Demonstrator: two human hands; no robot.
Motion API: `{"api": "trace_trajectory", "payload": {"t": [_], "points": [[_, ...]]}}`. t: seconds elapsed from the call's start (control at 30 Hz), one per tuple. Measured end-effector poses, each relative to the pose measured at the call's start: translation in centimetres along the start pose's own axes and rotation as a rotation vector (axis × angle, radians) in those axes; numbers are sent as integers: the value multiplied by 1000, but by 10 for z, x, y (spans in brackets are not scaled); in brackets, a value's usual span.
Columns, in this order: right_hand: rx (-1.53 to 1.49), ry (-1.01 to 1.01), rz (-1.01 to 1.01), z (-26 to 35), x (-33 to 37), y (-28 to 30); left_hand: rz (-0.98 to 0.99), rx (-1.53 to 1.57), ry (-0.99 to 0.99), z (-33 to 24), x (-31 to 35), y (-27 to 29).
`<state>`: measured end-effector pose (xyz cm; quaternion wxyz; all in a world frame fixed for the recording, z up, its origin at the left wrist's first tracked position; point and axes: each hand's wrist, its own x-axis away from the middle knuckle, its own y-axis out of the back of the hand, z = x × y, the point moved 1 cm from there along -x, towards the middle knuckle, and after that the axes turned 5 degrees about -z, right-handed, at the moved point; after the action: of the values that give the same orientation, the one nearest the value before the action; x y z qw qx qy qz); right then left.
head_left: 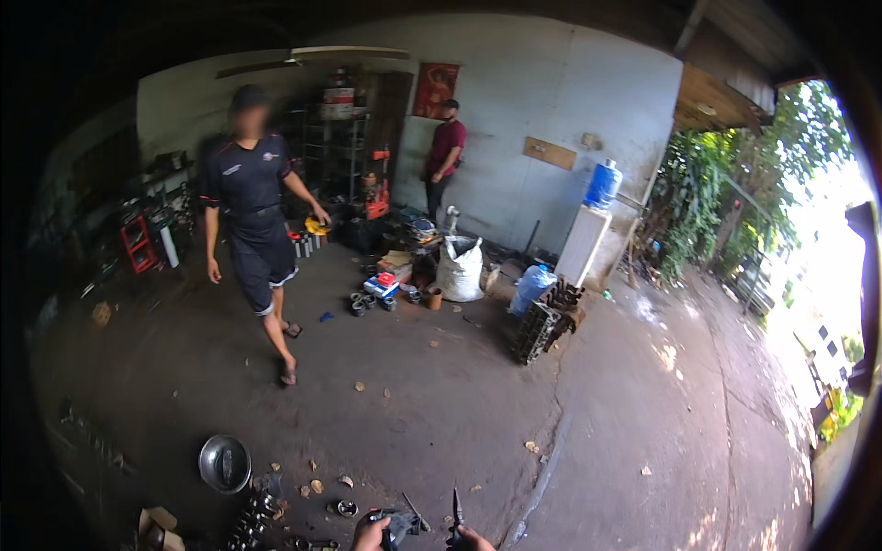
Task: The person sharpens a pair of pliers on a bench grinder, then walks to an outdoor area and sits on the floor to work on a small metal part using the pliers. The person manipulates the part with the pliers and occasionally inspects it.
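1. Black pointed tool (457,508) in R hand (474,540), near edge of scene; gripped round lower end, tip up.
2. Dark blocky part (401,527) in L hand (372,533), just L of tool; thumb & fingers closed on it, exact finger pos. can't tell (cut off).
3. Thin rod (416,511) nr part's far R side; touching or apart, can't tell.
4. On floor (413,413), near L: steel bowl (225,464), lumpy metal shaft (250,525), open cardboard box (160,525), small round metal part (346,508).
5. Far: white sack (459,268); to its R, engine block (544,326) w/ blue jug (531,288) just beside.
6. Far L: person in dark clothes (253,193), mid-stride.
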<state>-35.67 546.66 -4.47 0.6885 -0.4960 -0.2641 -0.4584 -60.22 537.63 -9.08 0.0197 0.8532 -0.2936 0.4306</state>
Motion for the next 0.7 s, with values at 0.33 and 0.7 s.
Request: {"api": "trace_trajectory", "payload": {"t": [0.33,0.7], "points": [[157,-260,120,-26,-78,135,-453,-951,-558,128,-45,105],[526,-248,280,-133,-127,147,-609,-1311,-469,148,-60,227]]}}
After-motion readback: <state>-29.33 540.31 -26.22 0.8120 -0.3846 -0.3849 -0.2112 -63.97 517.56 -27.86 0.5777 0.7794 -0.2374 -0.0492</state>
